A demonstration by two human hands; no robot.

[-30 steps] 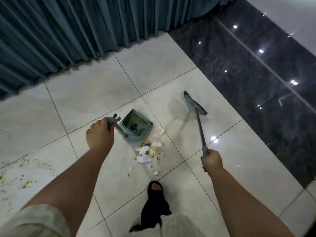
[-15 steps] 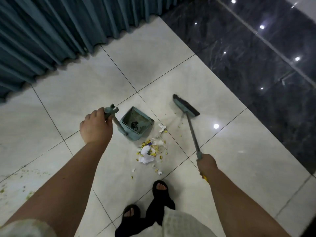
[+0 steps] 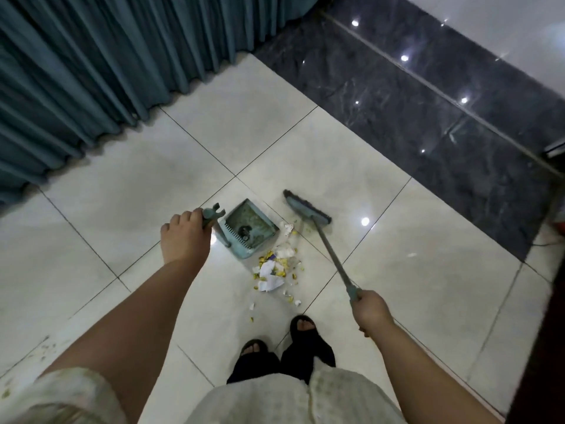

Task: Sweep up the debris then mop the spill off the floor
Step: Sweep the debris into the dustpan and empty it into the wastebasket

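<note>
A teal dustpan (image 3: pixel 249 229) rests on the white tile floor, its mouth facing a pile of debris (image 3: pixel 275 269) made of white paper scraps and yellow bits. My left hand (image 3: pixel 185 237) grips the top of the dustpan's upright handle. My right hand (image 3: pixel 371 310) holds the end of a teal broom (image 3: pixel 307 208) whose long handle slants up to the left. The broom head touches the floor just right of the dustpan, beyond the pile. A few scraps lie between the broom head and the dustpan.
Teal curtains (image 3: pixel 101 65) hang along the back left. A dark glossy marble strip (image 3: pixel 428 117) runs along the right. My two feet in black sandals (image 3: pixel 287 347) stand just behind the pile. More small crumbs (image 3: pixel 42 353) speckle the floor at the lower left.
The broom head has moved left, closer to the dustpan and the pile. The dustpan has stayed in place. My second foot has stepped forward beside the first.
</note>
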